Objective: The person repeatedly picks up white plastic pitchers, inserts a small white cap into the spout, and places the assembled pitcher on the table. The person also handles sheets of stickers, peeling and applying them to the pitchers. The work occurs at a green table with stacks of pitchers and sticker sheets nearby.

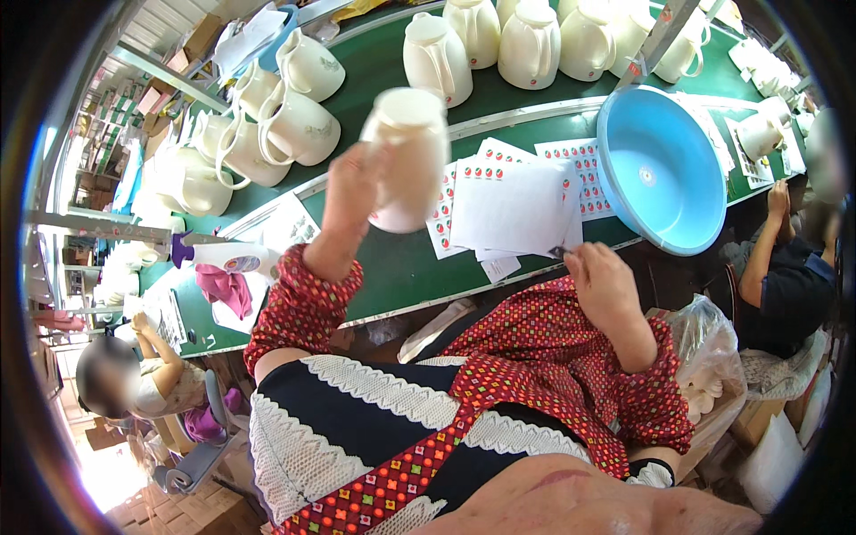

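Note:
My left hand [349, 189] grips a cream jug [415, 165] above the green table, its flat base facing up. Motion blurs the jug a little, and the hand covers part of its left side. Above the table's front edge, my right hand [606, 278] is closed in a pinch on a small dark thing [559, 252], too small to make out. Between my hands lie sticker sheets [443, 209] with rows of small red-and-green stickers. A mostly bare white sheet [508, 214] rests on top of them.
Similar cream jugs [530, 49] line the far side, with others grouped at left [303, 125]. A blue basin [664, 169] stands right of the sheets. At left lie a spray bottle [236, 259] and a pink cloth [225, 290]. Other people sit at both sides.

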Tool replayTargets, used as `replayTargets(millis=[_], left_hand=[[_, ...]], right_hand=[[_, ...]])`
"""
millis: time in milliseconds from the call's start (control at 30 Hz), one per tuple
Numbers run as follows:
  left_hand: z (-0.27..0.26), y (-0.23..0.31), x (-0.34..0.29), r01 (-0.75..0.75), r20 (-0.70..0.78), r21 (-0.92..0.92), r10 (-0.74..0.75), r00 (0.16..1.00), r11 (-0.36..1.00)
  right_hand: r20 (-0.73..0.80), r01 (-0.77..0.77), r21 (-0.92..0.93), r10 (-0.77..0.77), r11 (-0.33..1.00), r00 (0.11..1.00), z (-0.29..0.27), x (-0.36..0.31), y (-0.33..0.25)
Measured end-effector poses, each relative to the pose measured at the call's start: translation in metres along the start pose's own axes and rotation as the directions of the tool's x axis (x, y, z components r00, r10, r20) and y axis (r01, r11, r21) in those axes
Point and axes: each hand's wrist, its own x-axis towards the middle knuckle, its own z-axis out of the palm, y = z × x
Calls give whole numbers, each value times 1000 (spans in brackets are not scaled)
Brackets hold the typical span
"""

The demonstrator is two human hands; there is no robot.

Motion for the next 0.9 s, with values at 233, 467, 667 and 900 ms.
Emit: replayTargets(millis=[233, 467, 667, 900], left_hand=[[-10, -46, 170, 34, -274, -142, -72, 959, 989], [7, -129, 352, -148, -262, -366, 51, 964, 919], [-16, -166, 388, -211, -80, -67, 205, 975, 975], [72, -162, 231, -179, -544, 441, 420, 726, 880]], right_hand=[[77, -50, 183, 36, 982, 996, 30, -32, 27], [85, -124, 114, 114, 986, 990, 35, -15, 35], [49, -64, 122, 58, 990, 997, 35, 31, 33], [-100, -97, 249, 125, 964, 987, 82, 113, 44]])
